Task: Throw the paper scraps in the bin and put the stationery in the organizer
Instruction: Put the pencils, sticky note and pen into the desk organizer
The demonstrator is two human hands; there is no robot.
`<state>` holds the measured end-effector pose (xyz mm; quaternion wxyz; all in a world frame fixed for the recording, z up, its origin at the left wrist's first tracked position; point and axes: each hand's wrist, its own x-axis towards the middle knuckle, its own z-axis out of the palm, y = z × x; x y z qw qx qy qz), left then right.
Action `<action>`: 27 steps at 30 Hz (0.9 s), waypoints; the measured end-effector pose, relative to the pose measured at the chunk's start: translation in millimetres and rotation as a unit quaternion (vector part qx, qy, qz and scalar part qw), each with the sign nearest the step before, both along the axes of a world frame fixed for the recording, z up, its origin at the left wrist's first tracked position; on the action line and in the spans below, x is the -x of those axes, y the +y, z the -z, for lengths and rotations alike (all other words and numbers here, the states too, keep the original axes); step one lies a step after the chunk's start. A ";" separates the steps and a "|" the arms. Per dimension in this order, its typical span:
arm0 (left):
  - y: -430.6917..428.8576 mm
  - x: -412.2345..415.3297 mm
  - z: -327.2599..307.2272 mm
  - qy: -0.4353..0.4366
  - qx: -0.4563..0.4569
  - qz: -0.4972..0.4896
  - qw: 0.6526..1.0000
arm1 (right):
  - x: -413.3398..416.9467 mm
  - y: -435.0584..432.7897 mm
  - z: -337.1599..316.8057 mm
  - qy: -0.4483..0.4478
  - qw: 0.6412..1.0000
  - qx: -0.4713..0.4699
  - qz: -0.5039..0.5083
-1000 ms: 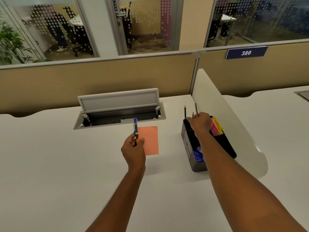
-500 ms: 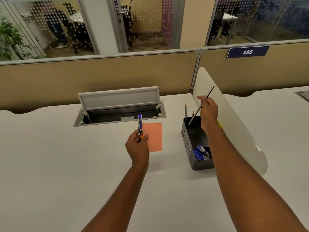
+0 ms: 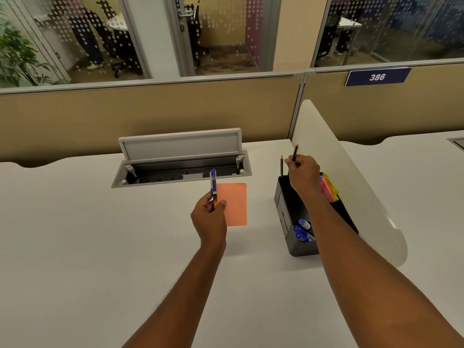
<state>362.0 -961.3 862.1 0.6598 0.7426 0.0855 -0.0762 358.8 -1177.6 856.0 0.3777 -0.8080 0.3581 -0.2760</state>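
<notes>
A black desk organizer (image 3: 285, 209) stands on the white desk right of centre. My right hand (image 3: 302, 175) hovers over its far compartment, shut on a dark pencil (image 3: 295, 151) that points up. Another pencil (image 3: 281, 165) stands in that compartment. Blue markers (image 3: 302, 229) lie in the near compartment, and pink and yellow sticky notes (image 3: 327, 188) poke out beside my wrist. My left hand (image 3: 209, 221) holds a blue pen (image 3: 213, 183) upright, just left of an orange sticky pad (image 3: 236, 204) lying flat on the desk.
An open grey cable hatch (image 3: 180, 159) is sunk into the desk behind the orange pad. A white curved divider (image 3: 351, 177) rises right behind the organizer. A tan partition (image 3: 150, 114) closes off the back. No bin is in view.
My right hand had lifted the pencil high and tilted half a second ago; it has come back down over the organizer's far compartment. My left hand has barely moved.
</notes>
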 end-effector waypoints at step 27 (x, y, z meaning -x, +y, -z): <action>-17.0 9.3 1.3 -0.002 0.046 0.013 0.999 | 34.9 60.0 -4.5 -0.080 0.996 -0.008 -0.037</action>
